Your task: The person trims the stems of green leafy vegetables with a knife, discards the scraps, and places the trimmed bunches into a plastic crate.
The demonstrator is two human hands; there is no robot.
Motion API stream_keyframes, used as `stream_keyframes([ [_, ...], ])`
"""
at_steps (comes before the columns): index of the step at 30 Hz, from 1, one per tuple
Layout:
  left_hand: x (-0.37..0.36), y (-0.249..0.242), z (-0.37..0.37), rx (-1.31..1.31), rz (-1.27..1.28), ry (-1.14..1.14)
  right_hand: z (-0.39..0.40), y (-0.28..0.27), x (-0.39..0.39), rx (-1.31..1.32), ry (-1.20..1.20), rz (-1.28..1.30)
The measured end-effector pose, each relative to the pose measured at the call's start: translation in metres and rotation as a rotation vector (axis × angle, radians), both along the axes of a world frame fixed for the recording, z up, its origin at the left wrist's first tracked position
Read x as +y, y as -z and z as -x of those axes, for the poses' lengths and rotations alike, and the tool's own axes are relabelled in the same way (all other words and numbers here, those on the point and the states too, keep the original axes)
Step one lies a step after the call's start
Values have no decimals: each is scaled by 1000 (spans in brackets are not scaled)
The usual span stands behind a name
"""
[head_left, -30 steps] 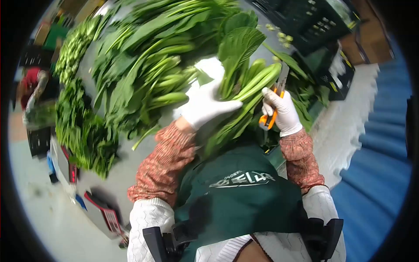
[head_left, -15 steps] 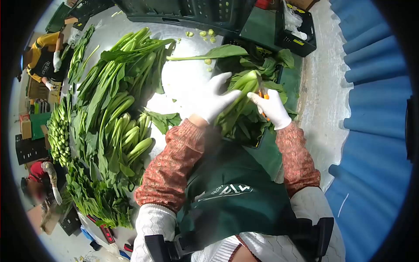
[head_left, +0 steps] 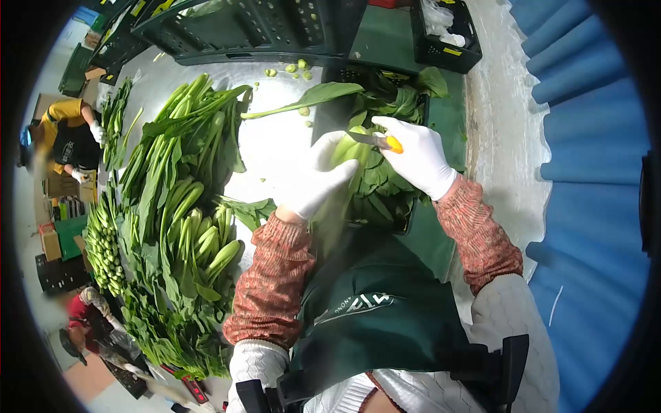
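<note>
My gloved left hand [head_left: 318,180] is wrapped round a head of leafy greens [head_left: 352,148], its pale thick stem end up and its leaves hanging blurred below. In my gloved right hand [head_left: 421,157] is a small knife [head_left: 370,140] with an orange handle; its blade lies against or just over the stem end. Under both hands, a dark crate [head_left: 407,224] holds loose green leaves [head_left: 385,175]. One long leaf [head_left: 313,96] stretches from the metal table [head_left: 265,155] across the crate's edge. Small cut stem ends [head_left: 297,69] are scattered near it.
Piled greens [head_left: 186,179] cover the table's left side, with more bunches [head_left: 103,241] beyond. A large green crate [head_left: 255,31] stands at the far edge; a black crate with plastic bags [head_left: 444,41] sits back right. Two co-workers [head_left: 69,141] are at the left. A blue curtain [head_left: 585,206] hangs right.
The knife has swung so its blade points left across the stem end, and my right hand has moved up and left. My left hand, with the greens, has shifted left and slightly down.
</note>
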State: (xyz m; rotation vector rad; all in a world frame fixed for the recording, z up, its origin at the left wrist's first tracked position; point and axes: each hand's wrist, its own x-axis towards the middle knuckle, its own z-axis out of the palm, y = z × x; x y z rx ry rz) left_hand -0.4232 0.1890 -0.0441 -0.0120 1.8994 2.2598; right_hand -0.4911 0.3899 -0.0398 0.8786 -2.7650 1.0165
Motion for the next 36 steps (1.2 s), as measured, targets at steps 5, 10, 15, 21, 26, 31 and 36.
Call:
stream_keyframes([
  [5,-1,-5,3,-97,-4,62,-1,6,5,-15,-1,-14],
  [10,4,-3,-3,-131,-32,63,19,86,34,-237,-11,-327],
  [15,-6,19,12,-105,36,-62,20,49,41,-685,156,276],
  [21,20,7,24,257,367,-139,12,-6,-1,-49,-100,229],
  [26,6,-9,23,154,298,24,26,-18,8,-149,-319,183],
  [31,-10,-12,24,47,112,128,44,-27,14,-555,-487,208],
  [36,-42,1,26,-97,-158,156,57,-26,25,-926,-351,323],
])
